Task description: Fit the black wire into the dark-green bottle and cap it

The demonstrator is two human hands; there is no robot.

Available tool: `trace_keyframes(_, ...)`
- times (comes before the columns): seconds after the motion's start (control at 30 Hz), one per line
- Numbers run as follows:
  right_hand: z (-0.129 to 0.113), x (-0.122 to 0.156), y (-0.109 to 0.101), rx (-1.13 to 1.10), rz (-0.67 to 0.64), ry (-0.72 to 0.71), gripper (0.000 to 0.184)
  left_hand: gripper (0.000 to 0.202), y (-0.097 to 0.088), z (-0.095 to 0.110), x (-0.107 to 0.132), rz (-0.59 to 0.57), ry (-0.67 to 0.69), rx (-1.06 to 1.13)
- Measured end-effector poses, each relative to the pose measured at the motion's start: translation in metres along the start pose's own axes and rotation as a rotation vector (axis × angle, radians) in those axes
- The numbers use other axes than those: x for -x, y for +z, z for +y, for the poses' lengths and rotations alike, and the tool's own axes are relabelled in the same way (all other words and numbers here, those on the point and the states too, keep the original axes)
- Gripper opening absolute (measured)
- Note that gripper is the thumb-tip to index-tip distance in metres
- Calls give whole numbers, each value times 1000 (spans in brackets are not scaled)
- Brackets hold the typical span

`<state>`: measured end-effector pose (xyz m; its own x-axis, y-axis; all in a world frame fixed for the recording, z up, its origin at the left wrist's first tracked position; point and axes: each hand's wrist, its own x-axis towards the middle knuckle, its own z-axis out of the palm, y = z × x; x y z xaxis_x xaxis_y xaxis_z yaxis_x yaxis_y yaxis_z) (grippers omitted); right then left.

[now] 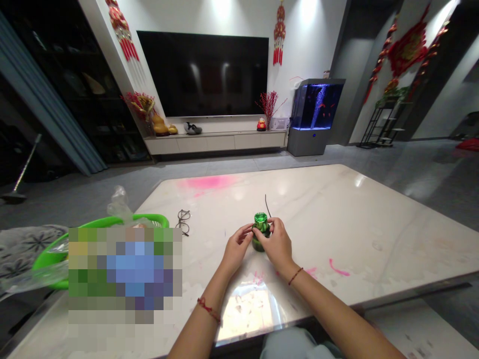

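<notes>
A small green, shiny, see-through bottle-like object (261, 218) with a ridged round top stands upright on the pale marble-look table (374, 224). My left hand (239, 244) holds its left side with curved fingers. From the right, my right hand (277, 243) grips it, the thumb across its front and the fingers around the far side. Its lower part shows darker green between my hands, and the fingers hide much of its middle. Just behind it lies a thin black strand (267, 205).
Eyeglasses (183, 222) lie on the table to the left. A green basket (155, 218) with plastic bags stands at the left edge, partly blurred out. Pink stains (207, 182) mark the tabletop. Beyond are a television (209, 75), a low cabinet (217, 143) and a lit fish tank (314, 107).
</notes>
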<state>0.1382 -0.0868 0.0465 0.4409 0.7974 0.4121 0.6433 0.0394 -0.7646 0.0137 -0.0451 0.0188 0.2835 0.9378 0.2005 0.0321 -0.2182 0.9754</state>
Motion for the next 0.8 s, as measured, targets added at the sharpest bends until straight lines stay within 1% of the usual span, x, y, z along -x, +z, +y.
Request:
trace_keyframes(0.3,0,0,-1,3,-12,-23,31,37,-1,-3,-1,-5,9,-9)
trace_keyframes(0.63,-1,1,1,9,-29,-47,32,37,0,2,0,9,0,3)
trace_keyframes(0.8,1,-1,3,1,-34,-44,30,37,0,1,0,9,-8,5)
